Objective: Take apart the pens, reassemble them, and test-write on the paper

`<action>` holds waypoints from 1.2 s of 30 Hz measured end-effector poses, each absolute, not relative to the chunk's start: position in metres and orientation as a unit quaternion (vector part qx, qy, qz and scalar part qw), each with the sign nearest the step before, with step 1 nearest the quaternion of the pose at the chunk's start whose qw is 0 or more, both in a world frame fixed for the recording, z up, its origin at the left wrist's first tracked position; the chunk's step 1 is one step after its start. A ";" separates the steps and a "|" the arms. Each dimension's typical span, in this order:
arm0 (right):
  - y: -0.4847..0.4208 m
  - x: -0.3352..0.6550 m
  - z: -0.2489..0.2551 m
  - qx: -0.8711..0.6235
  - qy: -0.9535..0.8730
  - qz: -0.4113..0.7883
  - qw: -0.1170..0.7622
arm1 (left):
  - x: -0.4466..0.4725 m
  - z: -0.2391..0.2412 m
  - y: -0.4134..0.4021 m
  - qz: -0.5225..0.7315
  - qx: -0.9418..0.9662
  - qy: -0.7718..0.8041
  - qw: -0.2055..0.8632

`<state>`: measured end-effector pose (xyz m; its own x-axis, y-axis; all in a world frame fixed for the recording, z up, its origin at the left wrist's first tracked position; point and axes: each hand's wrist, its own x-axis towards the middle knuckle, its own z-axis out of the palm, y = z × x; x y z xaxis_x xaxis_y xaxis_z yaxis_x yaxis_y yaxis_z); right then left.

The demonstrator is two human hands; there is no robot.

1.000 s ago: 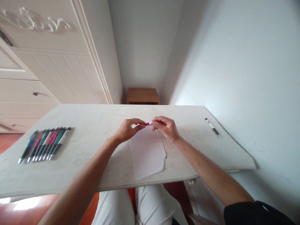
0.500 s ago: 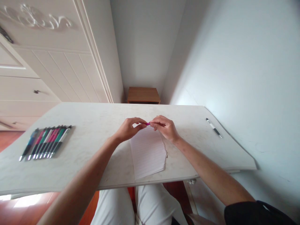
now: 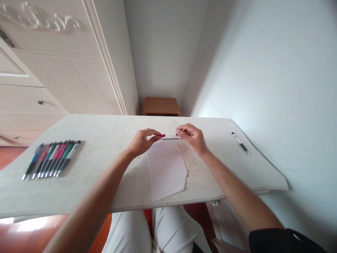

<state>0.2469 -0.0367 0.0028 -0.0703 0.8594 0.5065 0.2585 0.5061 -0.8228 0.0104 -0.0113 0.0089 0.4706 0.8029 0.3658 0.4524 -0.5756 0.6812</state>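
My left hand pinches a magenta pen barrel between thumb and fingertips; only its short end shows past the fingers. Across a small gap, my right hand has its thumb and fingers closed on a small dark piece, too small to make out. Between the hands a thin dark pen refill lies on the table along the top of a lined sheet of paper. The sheet has a torn right edge and some faint writing near its top.
Several pens in different colours lie side by side on the left of the white table. A single white and black pen lies at the right, near the wall. A white cabinet and a small wooden stand are beyond the table.
My hands were together on the magenta piece and are now apart, the right one moved to the right. The magenta piece stays in my left hand, and the thin refill now shows.
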 end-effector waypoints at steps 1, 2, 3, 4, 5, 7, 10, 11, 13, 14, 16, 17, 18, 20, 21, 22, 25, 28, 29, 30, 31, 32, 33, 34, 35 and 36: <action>-0.034 0.252 0.003 -0.435 -0.677 0.253 0.538 | 0.008 0.007 -0.008 0.342 0.824 0.390 0.228; -0.032 0.258 0.003 -0.459 -0.681 0.226 0.524 | 0.005 0.006 -0.005 0.337 0.830 0.399 0.195; -0.030 0.264 0.002 -0.482 -0.688 0.191 0.508 | 0.001 0.004 -0.002 0.329 0.836 0.410 0.161; -0.028 0.270 0.002 -0.501 -0.696 0.160 0.488 | -0.002 0.002 0.001 0.316 0.838 0.423 0.133; -0.027 0.276 0.001 -0.514 -0.703 0.139 0.471 | -0.005 0.000 0.004 0.305 0.839 0.437 0.110; -0.026 0.285 0.000 -0.533 -0.716 0.116 0.436 | -0.009 -0.003 0.007 0.283 0.839 0.457 0.084; -0.028 0.295 0.000 -0.548 -0.736 0.106 0.382 | -0.012 -0.005 0.009 0.257 0.842 0.468 0.076; -0.029 0.297 -0.001 -0.552 -0.742 0.109 0.366 | -0.013 -0.005 0.009 0.252 0.844 0.468 0.077; -0.030 0.299 -0.002 -0.554 -0.751 0.123 0.337 | -0.012 -0.005 0.009 0.246 0.847 0.464 0.080; -0.030 0.300 -0.004 -0.553 -0.756 0.132 0.324 | -0.012 -0.006 0.009 0.246 0.849 0.461 0.080; -0.030 0.300 -0.007 -0.551 -0.763 0.146 0.303 | -0.012 -0.007 0.009 0.244 0.851 0.459 0.075; -0.029 0.300 -0.008 -0.551 -0.766 0.150 0.296 | -0.011 -0.007 0.009 0.243 0.851 0.460 0.072; -0.029 0.300 -0.010 -0.551 -0.768 0.151 0.290 | -0.011 -0.008 0.009 0.242 0.850 0.462 0.070; -0.028 0.299 -0.011 -0.549 -0.771 0.150 0.285 | -0.011 -0.010 0.009 0.240 0.849 0.466 0.071; -0.027 0.299 -0.012 -0.546 -0.774 0.148 0.285 | -0.011 -0.011 0.010 0.240 0.848 0.467 0.074; -0.027 0.298 -0.012 -0.543 -0.776 0.146 0.285 | -0.011 -0.012 0.010 0.241 0.847 0.467 0.077; -0.026 0.298 -0.013 -0.541 -0.776 0.145 0.290 | -0.012 -0.013 0.011 0.241 0.848 0.465 0.086; -0.026 0.296 -0.014 -0.548 -0.772 0.143 0.289 | -0.009 -0.013 0.010 0.249 0.850 0.454 0.095; -0.025 0.296 -0.015 -0.551 -0.771 0.141 0.287 | -0.007 -0.013 0.009 0.257 0.851 0.448 0.098; -0.025 0.295 -0.015 -0.553 -0.771 0.137 0.284 | -0.004 -0.013 0.007 0.267 0.850 0.443 0.099; -0.025 0.295 -0.015 -0.554 -0.772 0.133 0.281 | 0.000 -0.013 0.005 0.276 0.849 0.439 0.099; -0.025 0.294 -0.016 -0.554 -0.774 0.129 0.278 | 0.004 -0.014 0.001 0.284 0.848 0.437 0.098; -0.025 0.294 -0.016 -0.553 -0.776 0.127 0.275 | 0.009 -0.014 -0.002 0.289 0.847 0.436 0.095; -0.025 0.293 -0.016 -0.552 -0.777 0.126 0.273 | 0.014 -0.014 -0.005 0.288 0.849 0.434 0.090; -0.024 0.293 -0.016 -0.552 -0.778 0.126 0.272 | 0.019 -0.015 -0.008 0.287 0.852 0.429 0.085; -0.024 0.293 -0.016 -0.551 -0.779 0.125 0.271 | 0.024 -0.016 -0.011 0.284 0.856 0.425 0.080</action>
